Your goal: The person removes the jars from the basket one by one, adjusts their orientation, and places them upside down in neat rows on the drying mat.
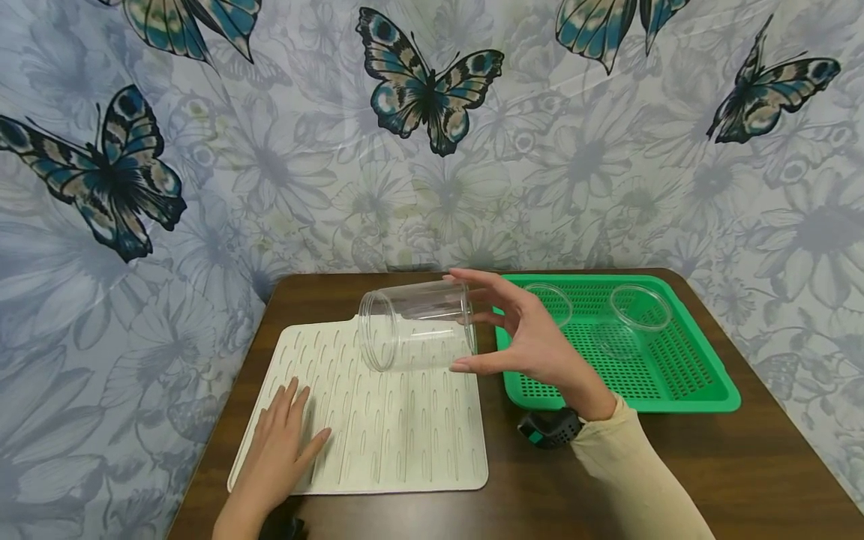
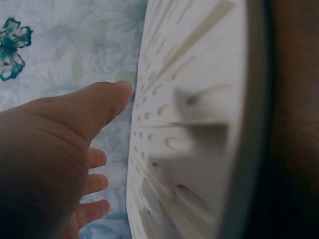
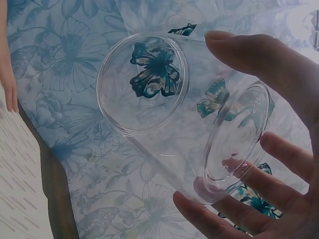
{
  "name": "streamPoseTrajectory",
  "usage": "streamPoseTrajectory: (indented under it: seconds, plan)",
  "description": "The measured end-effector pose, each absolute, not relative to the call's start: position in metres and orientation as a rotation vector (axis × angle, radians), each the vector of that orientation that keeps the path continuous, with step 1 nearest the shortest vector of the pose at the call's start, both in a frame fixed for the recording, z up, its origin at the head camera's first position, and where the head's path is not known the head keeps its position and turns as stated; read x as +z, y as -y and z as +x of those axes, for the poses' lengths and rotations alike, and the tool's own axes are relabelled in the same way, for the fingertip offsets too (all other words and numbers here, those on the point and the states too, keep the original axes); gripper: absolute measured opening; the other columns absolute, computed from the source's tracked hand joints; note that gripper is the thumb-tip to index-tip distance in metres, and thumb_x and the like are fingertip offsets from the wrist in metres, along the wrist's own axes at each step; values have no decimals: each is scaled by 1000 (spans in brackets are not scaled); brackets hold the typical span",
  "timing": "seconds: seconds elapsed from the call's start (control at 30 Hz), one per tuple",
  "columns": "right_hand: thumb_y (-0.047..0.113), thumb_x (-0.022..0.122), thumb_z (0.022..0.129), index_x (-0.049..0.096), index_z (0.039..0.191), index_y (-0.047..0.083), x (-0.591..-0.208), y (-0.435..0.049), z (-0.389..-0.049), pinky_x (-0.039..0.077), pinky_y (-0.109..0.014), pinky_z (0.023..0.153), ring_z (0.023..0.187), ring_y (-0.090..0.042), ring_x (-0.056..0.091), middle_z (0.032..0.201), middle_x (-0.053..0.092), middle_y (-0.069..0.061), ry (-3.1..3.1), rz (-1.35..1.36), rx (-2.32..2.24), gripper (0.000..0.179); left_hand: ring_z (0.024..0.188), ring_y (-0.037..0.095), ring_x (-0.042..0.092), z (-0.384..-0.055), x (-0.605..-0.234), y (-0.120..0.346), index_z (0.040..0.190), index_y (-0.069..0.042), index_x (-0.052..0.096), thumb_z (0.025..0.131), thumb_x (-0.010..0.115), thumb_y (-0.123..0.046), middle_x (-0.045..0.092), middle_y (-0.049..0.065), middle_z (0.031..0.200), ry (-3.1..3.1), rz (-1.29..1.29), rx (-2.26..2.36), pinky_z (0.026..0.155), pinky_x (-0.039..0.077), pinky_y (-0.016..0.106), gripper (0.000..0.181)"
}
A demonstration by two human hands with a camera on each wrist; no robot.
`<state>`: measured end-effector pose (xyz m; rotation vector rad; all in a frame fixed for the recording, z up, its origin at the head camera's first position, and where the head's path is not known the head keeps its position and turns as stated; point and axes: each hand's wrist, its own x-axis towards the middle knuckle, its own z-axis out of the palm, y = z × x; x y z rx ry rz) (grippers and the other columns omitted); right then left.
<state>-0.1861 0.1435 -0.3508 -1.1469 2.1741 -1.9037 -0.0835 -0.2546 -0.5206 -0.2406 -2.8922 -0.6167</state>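
Note:
My right hand (image 1: 533,337) grips a clear, see-through jar (image 1: 421,326) near its base, thumb on one side and fingers around the other. The jar lies tipped on its side in the air above the cream ridged drying mat (image 1: 405,442), its rimmed mouth toward the left. In the right wrist view the jar (image 3: 164,159) shows nothing inside it. My left hand (image 1: 277,442) is at the mat's left side with its fingers straight and spread, holding nothing. The left wrist view shows its thumb and fingertips close over the mat (image 2: 199,64).
To the right on the brown wooden table (image 1: 763,457) sits a green perforated tray (image 1: 715,394). Inside it are two clear round vessels; the right vessel (image 1: 641,309) shows fully, the other vessel (image 1: 556,301) is partly behind my right hand. A butterfly-print cloth (image 1: 304,187) hangs behind the table.

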Motion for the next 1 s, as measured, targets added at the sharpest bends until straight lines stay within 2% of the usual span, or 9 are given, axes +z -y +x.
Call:
streamPoseTrajectory:
  seconds: [0.17,0.3,0.47,0.53,0.63,0.8,0.9,1.0]
  plan:
    - [-1,99,77,53,163,20,-352,-142,-187,53,-50,111,142,-34,51,163,53,-3,-2209,-1127,-1880,100,155,65,19,-69,-534,261,161,13,37,104,78,-38,21,40,171,2930,-176,-589,112,23,88,87]
    - [1,100,77,54,162,27,-354,-140,-187,53,-49,111,143,-28,52,163,53,-2,-2222,-1110,-1861,101,155,70,11,-57,-540,261,161,18,31,107,71,-46,14,45,170,2990,-64,-624,114,8,89,92]
    - [1,100,76,53,164,23,-355,-136,-188,54,-46,111,145,-24,51,164,53,-2,-2218,-1112,-1840,102,152,75,0,-46,-544,259,159,24,24,112,61,-51,4,51,167,3051,39,-681,114,-6,88,95]
    - [1,100,76,52,164,20,-355,-134,-190,54,-46,111,144,-26,51,164,53,-2,-2222,-1124,-1831,102,152,75,-1,-45,-544,258,159,24,24,113,59,-50,3,50,168,3051,41,-682,114,-6,88,94]
    - [6,102,76,54,163,23,-358,-129,-192,55,-45,110,142,-24,55,163,54,1,-2264,-1133,-1795,101,152,75,-1,-45,-545,257,160,23,25,113,58,-50,3,50,168,3045,29,-677,114,-6,87,93]
    - [26,106,75,56,161,32,-364,-111,-198,58,-41,103,134,-14,60,156,59,10,-2454,-1172,-1593,100,153,74,0,-45,-545,258,160,23,25,113,59,-50,3,49,169,3046,25,-666,115,-5,87,93]
    - [32,106,74,57,160,28,-364,-93,-206,59,-42,101,128,-14,61,150,61,11,-2551,-1232,-1442,99,153,74,0,-47,-545,259,160,23,26,113,59,-49,5,49,169,3038,12,-668,115,-5,87,92]
    - [34,105,75,56,162,21,-362,-71,-216,57,-45,102,129,-19,61,150,60,4,-2624,-1300,-1257,101,153,74,0,-47,-544,260,160,23,26,113,60,-49,6,49,168,3036,6,-669,115,-4,88,92]
